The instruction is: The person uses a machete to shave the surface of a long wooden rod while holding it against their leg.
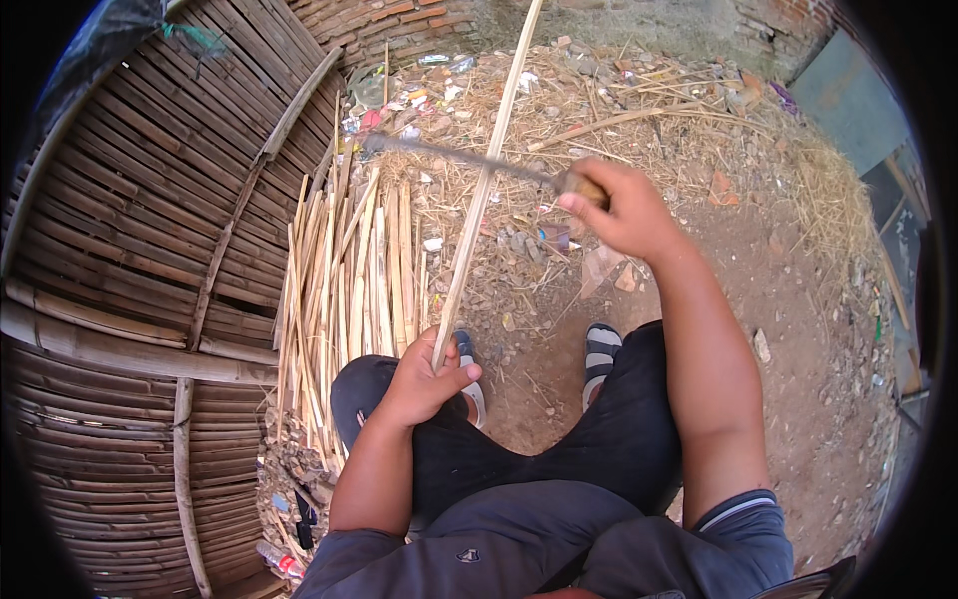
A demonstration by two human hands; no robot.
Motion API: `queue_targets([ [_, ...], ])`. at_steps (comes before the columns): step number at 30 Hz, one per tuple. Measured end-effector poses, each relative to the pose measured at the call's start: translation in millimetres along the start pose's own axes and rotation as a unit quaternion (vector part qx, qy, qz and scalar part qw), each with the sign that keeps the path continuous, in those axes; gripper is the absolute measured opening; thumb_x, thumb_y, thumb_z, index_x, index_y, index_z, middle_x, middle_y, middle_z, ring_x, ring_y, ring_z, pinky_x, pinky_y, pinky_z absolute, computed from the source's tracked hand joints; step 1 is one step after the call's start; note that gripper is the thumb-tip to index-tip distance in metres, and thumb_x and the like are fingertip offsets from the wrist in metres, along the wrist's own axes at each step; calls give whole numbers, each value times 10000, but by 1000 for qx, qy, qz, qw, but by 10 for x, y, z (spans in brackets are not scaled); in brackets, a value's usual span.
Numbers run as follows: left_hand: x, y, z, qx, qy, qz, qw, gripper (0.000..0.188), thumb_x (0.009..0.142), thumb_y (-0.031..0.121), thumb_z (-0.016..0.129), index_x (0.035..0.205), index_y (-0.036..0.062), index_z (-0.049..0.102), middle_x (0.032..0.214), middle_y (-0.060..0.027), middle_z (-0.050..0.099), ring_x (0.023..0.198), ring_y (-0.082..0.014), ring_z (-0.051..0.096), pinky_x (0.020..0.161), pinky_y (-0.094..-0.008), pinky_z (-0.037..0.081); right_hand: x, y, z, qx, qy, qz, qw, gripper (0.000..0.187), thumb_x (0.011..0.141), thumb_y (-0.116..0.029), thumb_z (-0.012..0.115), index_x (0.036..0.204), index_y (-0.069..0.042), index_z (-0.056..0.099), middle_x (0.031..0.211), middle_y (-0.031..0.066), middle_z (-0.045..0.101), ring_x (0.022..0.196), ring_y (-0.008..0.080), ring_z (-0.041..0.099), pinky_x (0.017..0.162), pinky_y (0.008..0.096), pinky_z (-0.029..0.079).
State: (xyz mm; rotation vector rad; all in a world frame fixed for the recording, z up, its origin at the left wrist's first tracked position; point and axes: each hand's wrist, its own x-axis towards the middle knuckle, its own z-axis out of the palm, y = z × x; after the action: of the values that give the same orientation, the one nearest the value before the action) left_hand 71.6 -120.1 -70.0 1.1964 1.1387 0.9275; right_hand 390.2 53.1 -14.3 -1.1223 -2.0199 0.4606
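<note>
A long pale bamboo strip [472, 222] slants up and away from me, its far end running out of the top of the view. Near its lower end, by my left knee, my left hand [424, 381] is closed around it. My right hand [624, 205] grips the wooden handle of a long-bladed knife [459, 157]. The blade points left and crosses the strip in its upper part; motion blurs it, and I cannot tell whether it cuts into the strip or only touches it.
Many split bamboo strips [364, 280] lie stacked on the left, beside a slatted bamboo wall [150, 200]. Shavings and litter [639, 130] cover the ground toward a brick wall [659, 30]. Sheet panels [848, 95] lean at the far right. My sandalled feet [601, 354] rest on bare dirt.
</note>
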Motion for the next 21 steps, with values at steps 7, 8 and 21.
queue_targets([
  [7,-13,1,-10,-48,8,-24,999,338,905,76,811,990,140,490,795,68,470,667,-47,429,601,-220,367,-86,-415,225,-72,-76,-172,980,378,905,-407,755,1086,-78,710,890,127,717,822,302,701,762,442,540],
  [8,-5,2,-21,-43,4,-26,999,339,906,80,812,992,141,490,791,67,472,663,-48,432,596,-221,366,-83,-413,242,-73,-74,-176,979,382,907,-411,752,1089,-78,709,888,127,715,820,298,699,762,441,537],
  [21,-3,66,10,-35,10,-35,999,350,907,68,816,1002,142,487,785,68,477,660,-38,439,592,-217,368,-38,-299,171,-51,-51,-37,997,378,880,-436,787,1068,-116,713,933,126,744,893,360,732,782,475,568],
])
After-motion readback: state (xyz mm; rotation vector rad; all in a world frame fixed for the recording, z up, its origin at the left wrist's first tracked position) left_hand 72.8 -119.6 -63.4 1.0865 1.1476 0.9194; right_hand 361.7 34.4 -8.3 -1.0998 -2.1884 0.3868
